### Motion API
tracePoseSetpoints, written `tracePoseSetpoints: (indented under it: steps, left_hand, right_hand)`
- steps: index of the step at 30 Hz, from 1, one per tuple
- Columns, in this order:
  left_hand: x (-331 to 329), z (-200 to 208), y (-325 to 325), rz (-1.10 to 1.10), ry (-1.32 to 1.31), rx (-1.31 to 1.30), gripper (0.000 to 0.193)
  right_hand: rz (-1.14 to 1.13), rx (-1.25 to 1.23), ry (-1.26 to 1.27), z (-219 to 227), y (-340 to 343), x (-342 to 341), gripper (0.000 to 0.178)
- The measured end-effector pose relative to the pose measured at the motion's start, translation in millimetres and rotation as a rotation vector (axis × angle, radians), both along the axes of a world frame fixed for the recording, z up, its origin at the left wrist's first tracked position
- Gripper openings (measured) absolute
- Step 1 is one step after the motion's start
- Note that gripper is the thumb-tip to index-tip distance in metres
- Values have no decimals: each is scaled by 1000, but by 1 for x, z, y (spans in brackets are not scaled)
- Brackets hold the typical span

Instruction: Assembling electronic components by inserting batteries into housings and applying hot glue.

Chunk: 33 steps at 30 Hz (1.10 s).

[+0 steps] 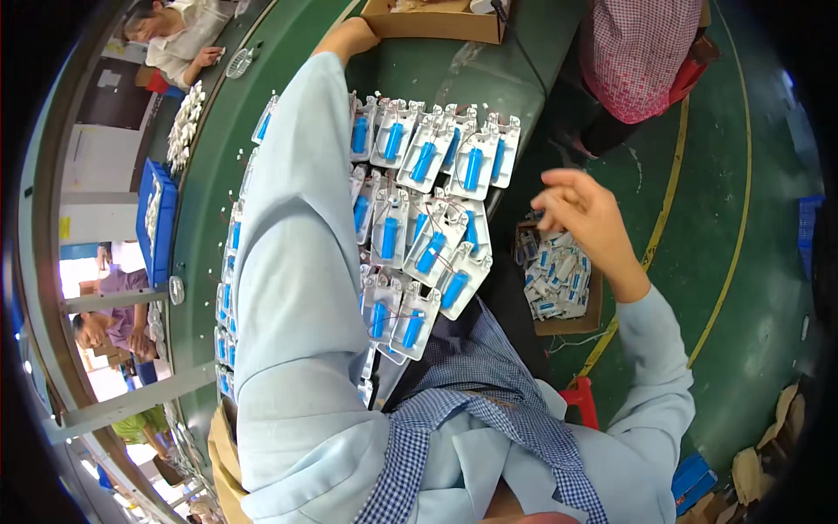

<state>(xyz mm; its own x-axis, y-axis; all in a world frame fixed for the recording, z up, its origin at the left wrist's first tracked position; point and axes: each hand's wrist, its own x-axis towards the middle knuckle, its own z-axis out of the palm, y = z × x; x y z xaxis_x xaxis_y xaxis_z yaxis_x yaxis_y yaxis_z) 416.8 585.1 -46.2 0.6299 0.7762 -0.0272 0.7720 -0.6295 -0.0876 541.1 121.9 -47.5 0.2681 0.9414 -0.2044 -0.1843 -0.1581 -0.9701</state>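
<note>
My left arm stretches far across the bench, and my left hand (349, 39) is at the left end of an open cardboard box (428, 26). Its fingers are hidden, so I cannot tell what they do. To the right, past the bench edge, my right hand (587, 218) hangs in the air with fingers partly bent and apart, nothing visible in it. Under and beside my left sleeve lie rows of white plastic housings (389, 229), each with a blue cylindrical cell (472, 168) and thin wires. Part of these rows is covered by the sleeve.
Below my right hand, a cardboard box (567, 327) on the floor holds many small white-and-blue pieces. A co-worker (642, 52) stands at the upper right. Across the green bench (205, 205), a blue tray (157, 223) holds white parts, and several people sit. A red stool (580, 402) is beside me.
</note>
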Motion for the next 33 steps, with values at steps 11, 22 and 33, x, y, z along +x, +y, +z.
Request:
tracePoseSetpoints:
  steps: [11, 22, 33]
  left_hand:
    - [-156, 102, 5, 431, -383, -214, 42]
    - [-217, 86, -73, 439, -523, -655, 88]
    - [-176, 84, -87, 228, -539, -873, 73]
  right_hand:
    - [184, -224, -403, 38, 79, -6, 89]
    - [362, -245, -392, 48, 132, -31, 113]
    - [206, -13, 184, 29, 189, -80, 66]
